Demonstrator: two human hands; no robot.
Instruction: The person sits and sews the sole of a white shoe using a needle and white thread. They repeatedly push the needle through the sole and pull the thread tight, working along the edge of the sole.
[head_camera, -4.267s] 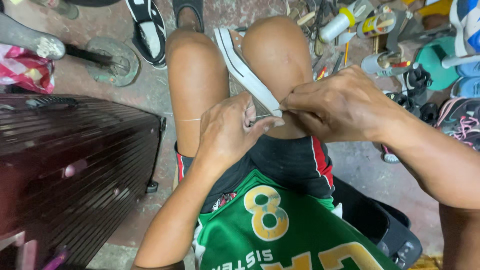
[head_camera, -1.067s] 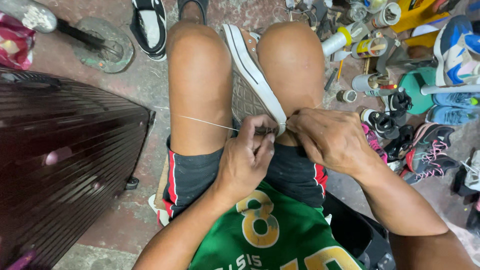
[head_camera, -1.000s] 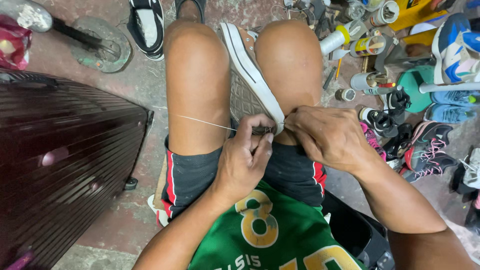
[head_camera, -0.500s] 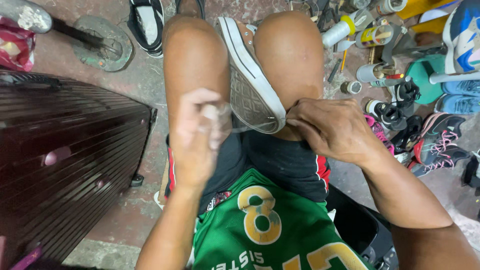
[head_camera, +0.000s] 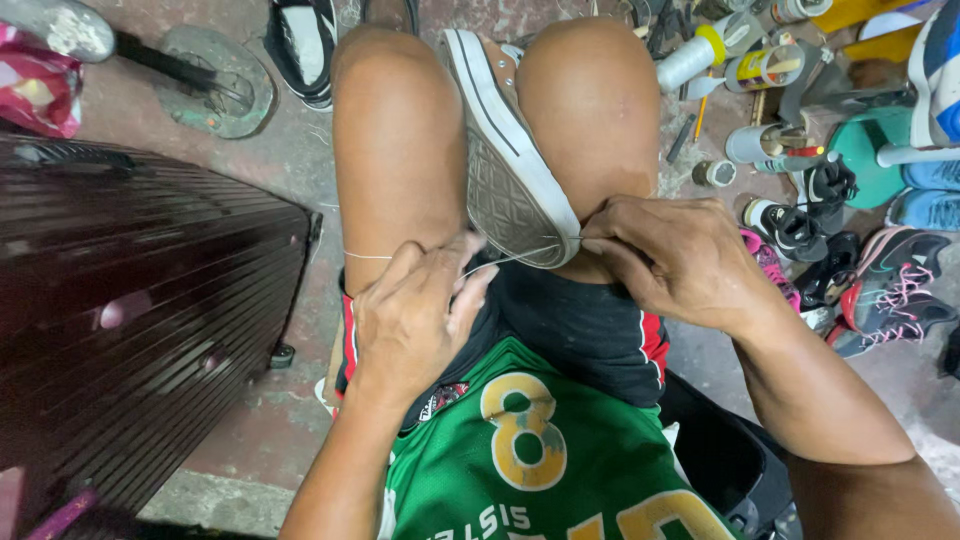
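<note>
A canvas sneaker (head_camera: 510, 150) with a white rubber edge and grey patterned sole is clamped sole-up between my bare knees. My right hand (head_camera: 665, 255) pinches the heel end of the sole's edge. My left hand (head_camera: 415, 315) is closed on a thin white thread (head_camera: 500, 260) that runs taut from the heel across to my fingers. A loose length of thread lies over my left thigh. I wear a green jersey and black shorts.
A dark ribbed case (head_camera: 130, 320) stands at my left. Glue tubes, tape rolls and tools (head_camera: 745, 70) crowd the floor at upper right, with several sneakers (head_camera: 880, 290) beside them. A black-and-white sandal (head_camera: 300, 45) and a round metal stand (head_camera: 215, 85) lie beyond my knees.
My left hand pulled the thread away to the left, then came back close to the heel. The sneaker has turned so more of its sole faces me. My right hand stays at the heel.
</note>
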